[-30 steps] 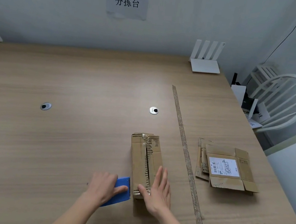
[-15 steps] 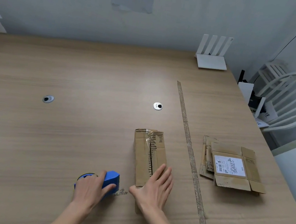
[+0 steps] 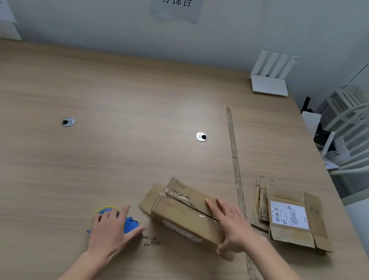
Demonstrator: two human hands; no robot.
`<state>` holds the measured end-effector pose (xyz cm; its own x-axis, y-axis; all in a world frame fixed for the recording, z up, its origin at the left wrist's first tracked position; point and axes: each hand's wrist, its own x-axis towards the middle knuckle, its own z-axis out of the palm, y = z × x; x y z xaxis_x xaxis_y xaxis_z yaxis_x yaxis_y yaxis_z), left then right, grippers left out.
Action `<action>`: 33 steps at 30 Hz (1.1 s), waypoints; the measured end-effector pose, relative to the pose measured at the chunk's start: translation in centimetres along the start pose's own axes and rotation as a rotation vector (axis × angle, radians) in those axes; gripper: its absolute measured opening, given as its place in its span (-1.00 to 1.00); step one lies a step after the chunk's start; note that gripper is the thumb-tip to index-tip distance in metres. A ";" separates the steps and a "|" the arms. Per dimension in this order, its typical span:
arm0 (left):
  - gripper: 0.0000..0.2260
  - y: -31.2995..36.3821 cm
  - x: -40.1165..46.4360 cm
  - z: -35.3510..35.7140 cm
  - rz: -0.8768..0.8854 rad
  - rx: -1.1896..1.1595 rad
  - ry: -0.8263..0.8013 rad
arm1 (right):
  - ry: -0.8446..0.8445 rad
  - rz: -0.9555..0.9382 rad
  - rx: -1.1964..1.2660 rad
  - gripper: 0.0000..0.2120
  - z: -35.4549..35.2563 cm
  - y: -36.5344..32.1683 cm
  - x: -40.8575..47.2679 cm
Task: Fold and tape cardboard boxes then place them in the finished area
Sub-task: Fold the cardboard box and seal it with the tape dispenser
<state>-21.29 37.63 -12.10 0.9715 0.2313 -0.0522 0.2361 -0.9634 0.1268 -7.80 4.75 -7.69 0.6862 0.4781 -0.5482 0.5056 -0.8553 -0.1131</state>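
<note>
The right hand point(image 3: 233, 226) lies flat, fingers spread, on the box point(image 3: 182, 211) near the counter's point(image 3: 112, 105) front edge — the left hand point(image 3: 110, 229) curls over the blue tape dispenser point(image 3: 130, 225) beside it.

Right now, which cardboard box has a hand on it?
The folded-up box left of the tape line; the right hand rests on it. The flattened boxes lie untouched.

Wooden table point(image 3: 103, 163) bears a folded box point(image 3: 182, 213), blue tape dispenser point(image 3: 130, 225), flattened cardboard point(image 3: 291, 218), white router point(image 3: 269, 85)
</note>
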 end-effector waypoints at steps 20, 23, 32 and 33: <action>-0.09 10.7 9.2 -1.8 0.270 -0.141 -0.294 | 0.323 0.194 1.051 -0.25 2.3 -2.1 -1.7; -0.04 11.6 7.5 -1.7 0.289 -0.242 -0.267 | 0.292 0.165 1.072 -0.28 1.4 -2.1 -0.2; -0.26 9.7 3.7 0.4 0.278 -0.473 -0.321 | 0.276 -0.028 0.973 -0.37 2.6 -3.3 1.1; -0.28 9.6 3.5 0.2 0.272 -0.473 -0.318 | 0.283 -0.020 0.964 -0.39 2.8 -3.6 1.0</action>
<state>-15.67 29.16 -11.29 0.9614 -0.1352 -0.2396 0.0362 -0.8011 0.5974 -10.34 7.76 -10.16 0.8447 0.4171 -0.3355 -0.0346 -0.5830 -0.8118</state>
